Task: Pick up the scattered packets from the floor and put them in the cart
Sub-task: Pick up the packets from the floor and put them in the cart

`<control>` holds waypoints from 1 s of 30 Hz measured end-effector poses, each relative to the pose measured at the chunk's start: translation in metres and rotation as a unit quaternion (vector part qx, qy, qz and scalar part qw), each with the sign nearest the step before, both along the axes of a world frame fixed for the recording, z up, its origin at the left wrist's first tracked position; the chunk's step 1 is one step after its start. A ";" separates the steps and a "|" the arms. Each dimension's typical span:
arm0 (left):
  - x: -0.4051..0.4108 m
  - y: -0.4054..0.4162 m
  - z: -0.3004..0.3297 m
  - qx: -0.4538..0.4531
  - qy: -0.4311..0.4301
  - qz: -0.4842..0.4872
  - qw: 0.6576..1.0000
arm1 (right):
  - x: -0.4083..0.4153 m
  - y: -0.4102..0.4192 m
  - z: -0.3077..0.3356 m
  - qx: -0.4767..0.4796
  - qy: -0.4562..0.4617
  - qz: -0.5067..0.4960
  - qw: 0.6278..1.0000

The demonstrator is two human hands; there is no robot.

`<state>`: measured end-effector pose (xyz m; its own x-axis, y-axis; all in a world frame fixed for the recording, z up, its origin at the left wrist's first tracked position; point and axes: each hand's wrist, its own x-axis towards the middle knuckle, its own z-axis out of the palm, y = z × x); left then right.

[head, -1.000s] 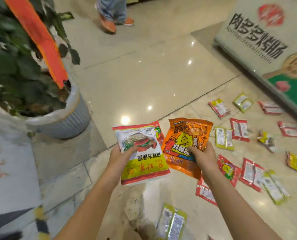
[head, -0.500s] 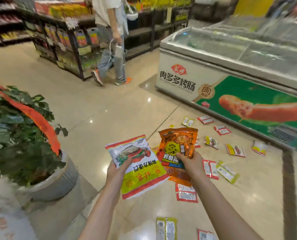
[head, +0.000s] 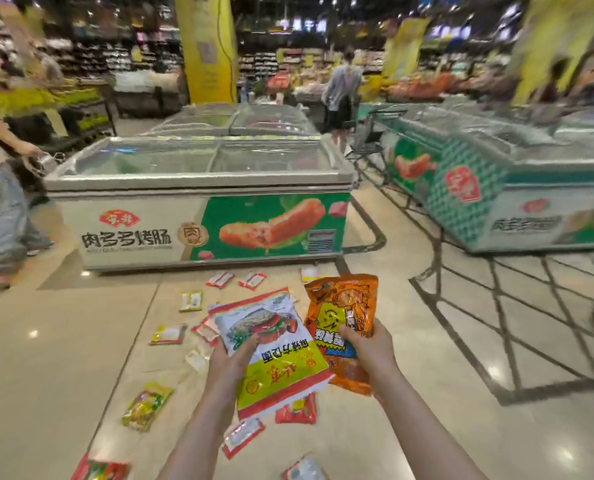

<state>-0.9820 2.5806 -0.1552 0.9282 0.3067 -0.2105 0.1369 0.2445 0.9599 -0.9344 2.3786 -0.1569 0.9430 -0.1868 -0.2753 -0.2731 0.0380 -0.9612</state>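
Holding 2 packets: left hand (head: 231, 358) 1, right hand (head: 370, 348) 1.

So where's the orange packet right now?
The orange packet is in the right hand, right of the white-and-yellow packet, before the freezer.

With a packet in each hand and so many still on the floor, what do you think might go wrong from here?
1. The left hand grips the yellow packet near one edge only, so it may slip or sag.
2. Small packets such as the red one lie underfoot; a step forward could crush them or cause a slip.
3. Both hands are full, the right hand holding the orange packet, and no nearby cart is clearly in view for unloading.
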 end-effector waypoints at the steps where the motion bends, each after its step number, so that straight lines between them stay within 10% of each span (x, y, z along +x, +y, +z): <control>1: 0.013 -0.035 0.003 -0.004 -0.013 -0.021 1.000 | 0.002 -0.035 0.003 0.003 -0.007 -0.028 1.000; 14: 0.125 -0.479 0.034 -0.045 -0.028 -0.307 0.950 | -0.029 -0.475 0.052 -0.034 -0.055 -0.347 0.936; 30: 0.181 -0.972 0.054 -0.060 -0.049 -0.593 0.802 | -0.081 -0.855 0.067 -0.065 -0.101 -0.644 0.755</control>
<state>-0.8008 1.6084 -0.1013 0.5664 -0.8201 -0.0819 0.2670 0.0885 0.9596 -1.0158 1.5239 -0.0902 -0.0240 -0.9985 -0.0492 0.0630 0.0477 -0.9969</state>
